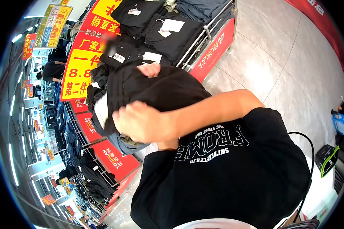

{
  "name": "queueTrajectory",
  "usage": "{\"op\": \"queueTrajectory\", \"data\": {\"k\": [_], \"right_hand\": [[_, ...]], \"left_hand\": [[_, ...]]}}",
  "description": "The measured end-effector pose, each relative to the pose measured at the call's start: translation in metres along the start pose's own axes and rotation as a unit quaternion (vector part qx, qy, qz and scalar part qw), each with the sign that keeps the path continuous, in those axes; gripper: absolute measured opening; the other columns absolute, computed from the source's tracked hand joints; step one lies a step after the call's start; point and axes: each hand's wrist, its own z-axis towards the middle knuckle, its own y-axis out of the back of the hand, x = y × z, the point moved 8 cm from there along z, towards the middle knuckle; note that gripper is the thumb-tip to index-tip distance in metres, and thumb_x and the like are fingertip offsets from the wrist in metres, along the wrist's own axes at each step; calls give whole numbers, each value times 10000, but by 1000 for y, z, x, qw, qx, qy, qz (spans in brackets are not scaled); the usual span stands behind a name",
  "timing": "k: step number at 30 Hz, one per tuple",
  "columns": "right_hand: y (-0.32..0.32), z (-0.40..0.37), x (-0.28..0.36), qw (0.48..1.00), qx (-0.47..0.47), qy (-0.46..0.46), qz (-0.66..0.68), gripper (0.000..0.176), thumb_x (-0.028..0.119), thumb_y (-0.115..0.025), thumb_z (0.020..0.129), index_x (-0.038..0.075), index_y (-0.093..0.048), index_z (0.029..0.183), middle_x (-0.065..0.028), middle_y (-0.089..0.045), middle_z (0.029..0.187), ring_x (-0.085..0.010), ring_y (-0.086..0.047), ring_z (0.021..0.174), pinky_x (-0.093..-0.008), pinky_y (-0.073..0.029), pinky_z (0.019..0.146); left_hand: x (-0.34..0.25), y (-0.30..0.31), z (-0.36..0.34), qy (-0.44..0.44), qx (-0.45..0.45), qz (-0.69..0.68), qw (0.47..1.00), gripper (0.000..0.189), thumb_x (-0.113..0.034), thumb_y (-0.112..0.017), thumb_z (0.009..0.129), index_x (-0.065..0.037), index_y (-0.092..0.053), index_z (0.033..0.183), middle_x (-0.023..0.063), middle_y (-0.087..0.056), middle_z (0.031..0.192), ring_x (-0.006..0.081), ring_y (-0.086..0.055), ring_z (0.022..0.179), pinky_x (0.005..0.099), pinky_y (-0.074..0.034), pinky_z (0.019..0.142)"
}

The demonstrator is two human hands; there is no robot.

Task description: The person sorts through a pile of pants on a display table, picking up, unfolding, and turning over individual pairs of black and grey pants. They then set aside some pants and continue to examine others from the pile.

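A pair of black trousers [172, 82], bunched and partly folded, hangs in front of me at the edge of the display. My left hand [150, 70] shows only its fingers, curled over the far side of the cloth; its forearm disappears beneath the fabric. My right hand [141, 121], slightly blurred, is closed at the near edge by the waistband, with its forearm crossing in front of my black T-shirt [233, 179]. Beyond the cloth, a white tag [102, 111] sticks out. Part of a grey garment [132, 142] shows below my right hand.
Stacks of folded black trousers [174, 32] with white tags lie on a display with a metal rail [197, 47] and red front panel [214, 49]. Yellow price signs [80, 72] stand behind. Tiled floor [263, 49] extends right. A person [53, 71] is farther back.
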Motion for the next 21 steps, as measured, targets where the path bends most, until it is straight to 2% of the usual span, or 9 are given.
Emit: {"op": "queueTrajectory", "data": {"k": [1,2,8,10,12,16,18,20,21], "right_hand": [[-32,-13,6,982,172,-73,42,287,218,-620,735,-17,-558,887,-62,-516,690,-197,-552,664,-320,-449,581],[-35,-21,14,970,220,-77,75,296,256,-660,742,2,-558,856,-61,-515,690,-203,-559,682,-315,-451,603],[12,-26,24,947,203,1,251,309,314,-672,801,26,-561,815,-70,-539,718,-221,-563,638,-345,-447,580],[9,-43,11,829,293,-73,471,281,306,-651,841,28,-613,849,-95,-590,741,-247,-589,680,-372,-455,619],[-9,-94,-9,696,461,-154,528,289,321,-621,869,35,-661,885,-127,-635,758,-270,-616,732,-384,-467,655],[-75,-213,-56,642,627,-235,374,386,376,-597,869,3,-665,943,-143,-679,845,-271,-644,805,-367,-488,711],[-132,-267,-83,701,504,-307,401,381,397,-587,844,29,-683,819,-134,-661,727,-244,-635,694,-361,-476,645],[-164,-299,-107,676,444,-430,402,483,381,-621,838,18,-597,1155,-149,-659,1004,-240,-626,941,-339,-484,829],[-175,-314,-120,721,371,-425,402,490,330,-618,859,7,-545,1221,-153,-617,1106,-233,-591,1020,-341,-465,885]], "left_hand": [[-16,-8,6,-38,-22,22,999,228,-306,-433,943,-95,-480,870,20,-521,737,164,-457,654,341,-344,688],[-33,-22,14,-76,-45,44,995,213,-296,-437,942,-104,-471,856,14,-512,729,160,-453,651,340,-335,689],[-103,-5,32,-218,-61,54,972,172,-268,-490,908,-149,-434,797,-26,-438,662,133,-411,609,337,-280,715],[-120,12,33,-251,-57,27,966,123,-254,-510,896,-163,-478,819,-35,-479,683,119,-444,623,321,-280,746],[-134,20,40,-252,-53,3,966,132,-234,-477,903,-171,-525,798,-50,-489,675,110,-458,627,315,-297,761],[-145,21,69,-286,45,-104,952,66,-226,-516,893,-179,-554,865,-50,-522,728,111,-483,668,319,-298,804],[-151,3,91,-276,58,-108,953,54,-218,-533,886,-181,-572,884,-61,-547,757,95,-501,690,310,-304,820],[-169,-8,100,-268,77,-92,956,50,-210,-536,888,-178,-572,876,-64,-558,768,77,-518,709,297,-305,809],[-187,-7,97,-253,91,-85,959,58,-206,-526,893,-176,-574,878,-64,-566,777,74,-527,719,295,-309,808]]}}
